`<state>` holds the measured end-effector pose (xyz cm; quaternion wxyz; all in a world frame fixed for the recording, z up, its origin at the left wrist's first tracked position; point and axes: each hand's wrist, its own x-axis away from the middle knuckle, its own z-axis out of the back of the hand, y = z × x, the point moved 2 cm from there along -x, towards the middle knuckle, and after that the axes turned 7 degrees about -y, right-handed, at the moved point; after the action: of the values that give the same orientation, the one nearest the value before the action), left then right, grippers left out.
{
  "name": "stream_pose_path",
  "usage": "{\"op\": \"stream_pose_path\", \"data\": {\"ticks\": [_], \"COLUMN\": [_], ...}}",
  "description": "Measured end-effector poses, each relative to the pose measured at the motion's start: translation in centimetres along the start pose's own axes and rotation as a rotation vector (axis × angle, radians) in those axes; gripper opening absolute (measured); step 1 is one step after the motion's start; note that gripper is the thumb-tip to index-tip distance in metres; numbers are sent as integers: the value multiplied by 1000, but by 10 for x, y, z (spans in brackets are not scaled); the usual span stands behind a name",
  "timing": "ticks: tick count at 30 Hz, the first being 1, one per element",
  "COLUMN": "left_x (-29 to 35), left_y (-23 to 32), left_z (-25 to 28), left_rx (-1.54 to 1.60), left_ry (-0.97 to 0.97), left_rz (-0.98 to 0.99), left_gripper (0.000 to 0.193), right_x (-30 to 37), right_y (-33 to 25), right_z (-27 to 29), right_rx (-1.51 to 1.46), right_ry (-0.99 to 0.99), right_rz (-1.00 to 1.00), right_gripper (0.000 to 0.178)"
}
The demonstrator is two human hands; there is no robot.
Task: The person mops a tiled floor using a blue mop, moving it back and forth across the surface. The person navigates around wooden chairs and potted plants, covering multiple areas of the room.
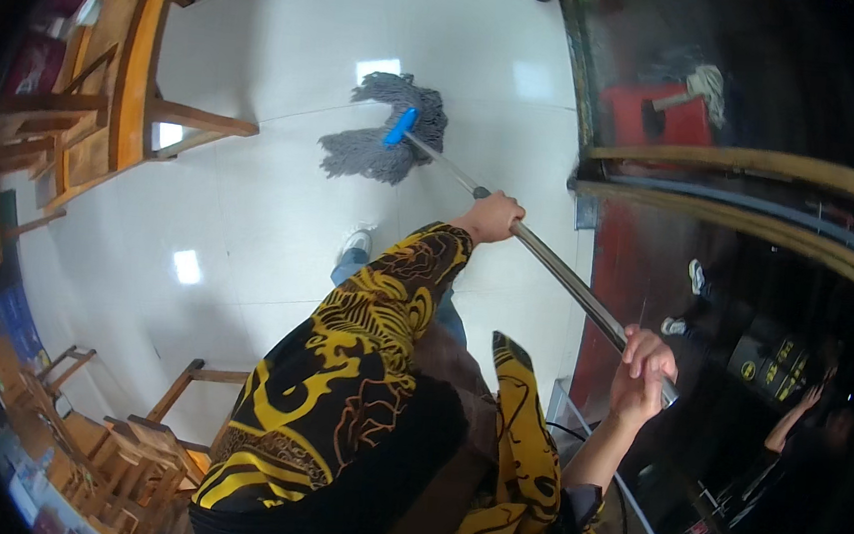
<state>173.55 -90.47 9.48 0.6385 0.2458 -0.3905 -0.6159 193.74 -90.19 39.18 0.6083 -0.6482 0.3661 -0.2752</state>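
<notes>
A long-handled mop (pixel 569 278) runs slantwise across the view from upper left to lower right. Its grey string head (pixel 368 152) lies spread on the pale tiled floor (pixel 278 245), joined to the metal handle by a blue clamp (pixel 400 127). My left hand (pixel 492 218) is wrapped round the handle partway down, just above a dark collar. Near the handle's upper end, my right hand (pixel 642 372) has its fingers curled around it. Both sleeves carry a black and yellow pattern.
Wooden tables and benches (pixel 142 64) line the left side, with wooden chairs (pixel 159 427) at lower left. A dark glass panel with a wooden rail (pixel 735 171) borders the right. Behind it show a red container (pixel 659 117) and a person's arm (pixel 794 416), possibly reflected.
</notes>
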Motion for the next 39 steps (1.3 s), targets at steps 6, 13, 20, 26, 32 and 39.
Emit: {"op": "stream_pose_path", "data": {"ticks": [6,13,20,26,32,39], "left_x": [-54,-97,-128,-182,-216,-236], "left_y": [102,180,177,104,-6,49], "left_z": [-80,-33,69,92,20,-42], "left_rx": [-34,-155,-220,-257,-249,-253], "left_ry": [-342,-382,-246,-61,-261,-427], "left_rz": [-197,-334,-387,-248,-219,-341], "left_gripper": [14,17,14,10,9,5], "right_x": [66,28,-55,-104,-76,-25], "right_y": [-45,-99,-120,-34,62,41], "right_z": [74,102,100,111,103,131], "right_rx": [114,252,255,22,-109,-71], "right_ry": [198,187,105,218,367,539], "right_rz": [31,288,446,283,61,58], "right_gripper": [25,31,30,22,24,25]}}
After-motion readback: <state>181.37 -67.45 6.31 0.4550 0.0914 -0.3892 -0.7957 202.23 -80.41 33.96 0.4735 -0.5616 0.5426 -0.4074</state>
